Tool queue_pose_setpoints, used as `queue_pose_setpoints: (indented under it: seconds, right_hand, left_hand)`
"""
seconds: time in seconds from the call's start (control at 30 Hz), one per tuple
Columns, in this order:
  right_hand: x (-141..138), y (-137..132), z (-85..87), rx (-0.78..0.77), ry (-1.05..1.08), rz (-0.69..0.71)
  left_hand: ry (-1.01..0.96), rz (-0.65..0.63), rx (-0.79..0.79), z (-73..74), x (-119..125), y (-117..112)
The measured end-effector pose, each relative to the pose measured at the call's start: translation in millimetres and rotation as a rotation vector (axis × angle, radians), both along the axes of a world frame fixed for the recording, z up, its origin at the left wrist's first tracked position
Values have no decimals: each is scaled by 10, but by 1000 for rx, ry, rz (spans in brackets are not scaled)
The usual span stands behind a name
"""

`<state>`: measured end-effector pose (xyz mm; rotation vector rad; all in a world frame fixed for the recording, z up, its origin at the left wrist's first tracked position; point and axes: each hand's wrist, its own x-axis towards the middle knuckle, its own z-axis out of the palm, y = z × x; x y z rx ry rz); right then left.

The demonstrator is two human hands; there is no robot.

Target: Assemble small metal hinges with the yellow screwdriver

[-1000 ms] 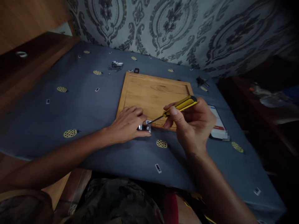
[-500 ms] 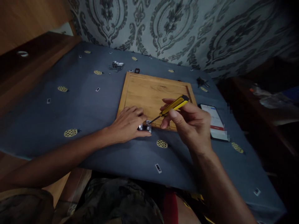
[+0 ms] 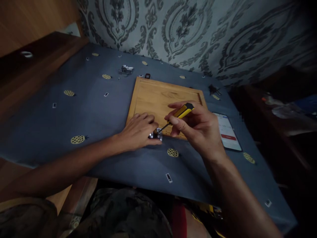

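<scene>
My right hand [image 3: 198, 127] grips a yellow and black screwdriver [image 3: 183, 110] with thumb and fingers. The screwdriver slants down to the left, its tip at a small shiny hinge-like metal fitting [image 3: 159, 136]. That fitting sits at the near edge of a framed wooden panel [image 3: 153, 96], which lies flat. My left hand [image 3: 138, 132] is closed around the fitting and the panel edge, fingers on top and thumb on the near side. Its fingers cover part of the fitting. Whether a screw is under the tip is too small to tell.
A blue tablecloth [image 3: 94, 122] with pineapple prints covers the table. To the panel's right lies a lit phone [image 3: 228, 134]. Behind are a small dark object [image 3: 214, 90], a dark tag-like piece [image 3: 147, 76] and a small heap of metal parts [image 3: 126, 69]. Patterned wallpaper [image 3: 173, 33] rises behind.
My right hand and the screwdriver handle have shifted slightly left and the grip has turned. The left hand stays on the fitting. The whole view has moved a little.
</scene>
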<state>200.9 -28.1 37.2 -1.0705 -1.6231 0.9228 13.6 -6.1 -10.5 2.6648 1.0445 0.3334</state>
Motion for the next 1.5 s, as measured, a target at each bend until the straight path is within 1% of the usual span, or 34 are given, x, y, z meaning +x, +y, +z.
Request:
queue_pose_setpoints:
  seconds: [0.17, 0.3, 0.4, 0.5, 0.67, 0.77, 0.93, 1.03, 1.2, 1.27, 1.4, 1.5]
  right_hand:
    - [58, -40, 104, 1, -93, 106]
    - [50, -36, 102, -45, -79, 85]
    - [40, -18, 78, -43, -57, 67]
    - [59, -6, 72, -25, -55, 98]
    - [132, -8, 100, -43, -97, 161]
    - [130, -5, 85, -43, -83, 135]
    - [48, 29, 1, -2, -4, 21]
    - [27, 39, -8, -14, 20, 36]
    - [53, -5, 72, -20, -38, 94]
    - [58, -21, 77, -7, -55, 81]
    - [52, -3, 16, 23, -11, -13]
    - [51, 18, -11, 24, 27, -11]
  left_hand:
    - [-38, 1, 19, -25, -9, -1]
    - [-53, -10, 44, -67, -16, 5]
    - [-62, -21, 54, -83, -20, 12]
    - [-68, -23, 56, -76, -20, 12]
    - [-36, -20, 46, -43, -15, 6]
    - [-31, -20, 50, -43, -14, 10]
    - [-40, -23, 38, -49, -21, 14]
    - [-47, -22, 34, -46, -19, 11]
    - [-24, -19, 56, -49, -5, 9]
    - [-26, -15, 55, -46, -4, 10]
    - [-7, -16, 44, -31, -12, 9]
    - [10, -15, 47, -25, -13, 9]
